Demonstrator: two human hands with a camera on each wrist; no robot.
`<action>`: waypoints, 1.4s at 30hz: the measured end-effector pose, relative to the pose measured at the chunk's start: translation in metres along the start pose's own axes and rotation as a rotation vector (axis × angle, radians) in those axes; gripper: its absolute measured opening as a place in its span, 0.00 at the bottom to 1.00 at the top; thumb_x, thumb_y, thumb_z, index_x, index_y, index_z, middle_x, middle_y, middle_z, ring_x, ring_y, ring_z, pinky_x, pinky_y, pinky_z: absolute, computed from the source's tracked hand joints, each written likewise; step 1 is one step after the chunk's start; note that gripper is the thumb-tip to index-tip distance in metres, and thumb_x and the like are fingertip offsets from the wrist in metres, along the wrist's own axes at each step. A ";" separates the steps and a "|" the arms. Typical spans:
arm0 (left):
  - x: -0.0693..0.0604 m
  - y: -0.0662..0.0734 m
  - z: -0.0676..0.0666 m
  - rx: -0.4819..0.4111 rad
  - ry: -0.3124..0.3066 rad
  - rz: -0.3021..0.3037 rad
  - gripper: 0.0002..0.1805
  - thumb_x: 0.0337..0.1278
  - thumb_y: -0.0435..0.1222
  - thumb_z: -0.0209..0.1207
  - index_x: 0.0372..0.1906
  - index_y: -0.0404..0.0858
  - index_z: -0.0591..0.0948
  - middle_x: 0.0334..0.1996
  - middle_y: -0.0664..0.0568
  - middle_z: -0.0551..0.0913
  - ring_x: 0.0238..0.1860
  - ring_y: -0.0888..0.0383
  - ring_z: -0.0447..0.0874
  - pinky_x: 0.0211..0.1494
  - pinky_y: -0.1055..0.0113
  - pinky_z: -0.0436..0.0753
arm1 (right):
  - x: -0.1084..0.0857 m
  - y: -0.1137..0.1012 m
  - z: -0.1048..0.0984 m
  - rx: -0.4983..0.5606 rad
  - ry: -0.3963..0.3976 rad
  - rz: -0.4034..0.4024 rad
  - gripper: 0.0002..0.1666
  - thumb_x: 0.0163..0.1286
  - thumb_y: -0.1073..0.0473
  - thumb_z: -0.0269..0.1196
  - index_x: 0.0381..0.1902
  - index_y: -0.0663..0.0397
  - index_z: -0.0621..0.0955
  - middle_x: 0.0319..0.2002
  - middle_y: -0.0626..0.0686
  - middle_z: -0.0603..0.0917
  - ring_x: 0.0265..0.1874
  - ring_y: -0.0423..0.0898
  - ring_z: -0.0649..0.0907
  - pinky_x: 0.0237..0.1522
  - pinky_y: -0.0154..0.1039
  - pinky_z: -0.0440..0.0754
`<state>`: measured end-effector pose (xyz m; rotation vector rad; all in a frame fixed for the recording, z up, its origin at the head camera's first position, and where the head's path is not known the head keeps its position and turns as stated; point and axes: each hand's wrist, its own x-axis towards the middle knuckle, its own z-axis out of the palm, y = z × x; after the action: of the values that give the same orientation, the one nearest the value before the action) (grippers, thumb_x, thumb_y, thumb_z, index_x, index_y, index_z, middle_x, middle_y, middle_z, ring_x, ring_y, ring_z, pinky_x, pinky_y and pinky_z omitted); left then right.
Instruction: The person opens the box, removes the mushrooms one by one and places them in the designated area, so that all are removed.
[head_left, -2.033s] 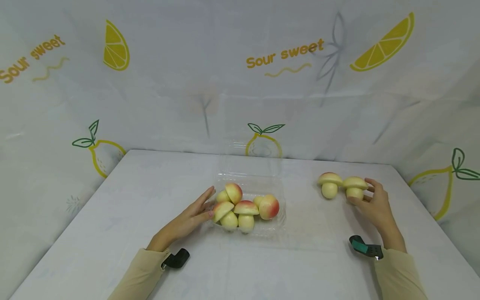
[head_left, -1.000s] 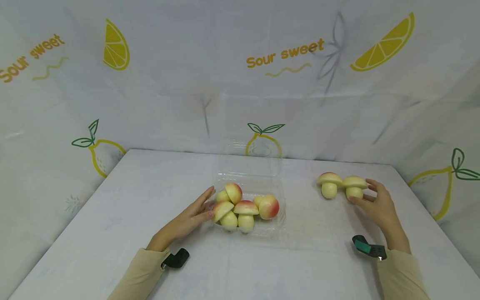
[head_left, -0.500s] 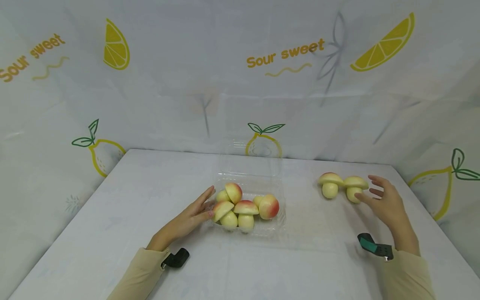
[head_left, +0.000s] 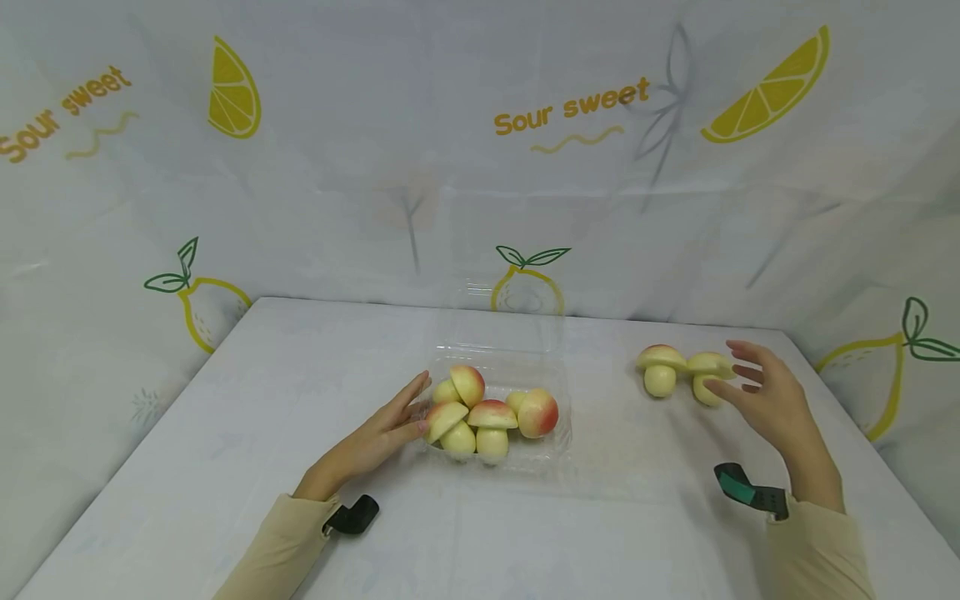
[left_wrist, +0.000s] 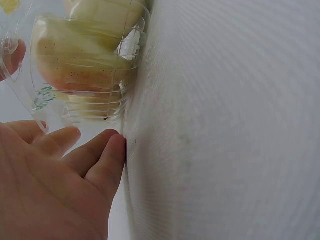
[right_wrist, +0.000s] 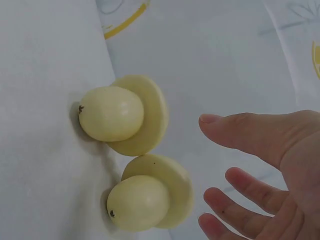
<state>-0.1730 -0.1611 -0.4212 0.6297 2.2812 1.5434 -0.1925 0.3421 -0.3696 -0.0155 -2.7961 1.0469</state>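
Two toy mushrooms stand side by side on the table at the right: a left mushroom [head_left: 660, 381] with a reddish cap top and a right mushroom [head_left: 707, 390], their caps touching. My right hand [head_left: 776, 408] is beside the right mushroom, fingers spread and apart from it in the right wrist view, holding nothing. A clear plastic clamshell box [head_left: 551, 458] sits mid-table with several pale yellow mushrooms [head_left: 492, 429] with red-blushed caps inside. Against the box's left side rests my left hand [head_left: 367, 446], its fingers extended; in the left wrist view the fingertips lie close to the ribbed wall.
The box's clear lid [head_left: 498, 325] stands raised at the back. Behind the white table [head_left: 562, 542] hangs a white cloth [head_left: 337, 208] printed with lemons. Dark wrist devices [head_left: 352, 517] are strapped at both cuffs.
My right hand has drawn back from the right mushroom, its fingers parting from it, and has risen slightly. The right mushroom stays standing. The left hand and box have not moved.
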 end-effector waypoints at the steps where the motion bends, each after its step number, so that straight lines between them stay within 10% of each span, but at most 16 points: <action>1: 0.000 0.000 0.000 -0.001 0.000 -0.001 0.42 0.75 0.42 0.50 0.81 0.44 0.39 0.81 0.44 0.41 0.78 0.38 0.50 0.77 0.38 0.53 | 0.000 -0.002 0.000 0.001 -0.001 -0.007 0.45 0.71 0.52 0.64 0.75 0.67 0.57 0.68 0.78 0.63 0.62 0.77 0.69 0.56 0.70 0.70; 23: 0.002 0.001 -0.001 0.005 -0.006 0.003 0.42 0.75 0.43 0.49 0.81 0.43 0.38 0.81 0.42 0.42 0.78 0.37 0.50 0.77 0.37 0.53 | -0.009 -0.053 0.014 0.044 -0.033 -0.151 0.42 0.69 0.51 0.66 0.73 0.62 0.63 0.69 0.70 0.65 0.64 0.71 0.71 0.58 0.68 0.71; 30: 0.002 -0.002 0.000 0.004 -0.001 0.003 0.42 0.75 0.43 0.50 0.81 0.43 0.38 0.81 0.43 0.41 0.78 0.37 0.50 0.77 0.38 0.53 | -0.009 -0.065 0.026 0.049 -0.053 -0.214 0.38 0.67 0.57 0.68 0.70 0.63 0.67 0.66 0.69 0.67 0.62 0.70 0.74 0.57 0.51 0.81; 35: 0.002 -0.003 0.000 0.002 0.001 0.002 0.42 0.75 0.43 0.50 0.81 0.43 0.38 0.81 0.43 0.41 0.78 0.38 0.50 0.77 0.38 0.54 | -0.010 -0.073 0.034 0.087 -0.088 -0.240 0.37 0.67 0.57 0.68 0.69 0.63 0.68 0.66 0.68 0.67 0.62 0.70 0.73 0.60 0.68 0.72; 42: 0.001 0.000 0.000 0.006 0.002 -0.006 0.42 0.75 0.43 0.49 0.81 0.43 0.38 0.81 0.42 0.42 0.78 0.38 0.50 0.77 0.38 0.53 | -0.012 -0.085 0.046 0.081 -0.117 -0.274 0.37 0.65 0.58 0.70 0.68 0.62 0.69 0.64 0.68 0.70 0.61 0.70 0.75 0.59 0.66 0.74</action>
<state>-0.1737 -0.1608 -0.4217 0.6229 2.2877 1.5356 -0.1834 0.2469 -0.3505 0.4388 -2.7478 1.1213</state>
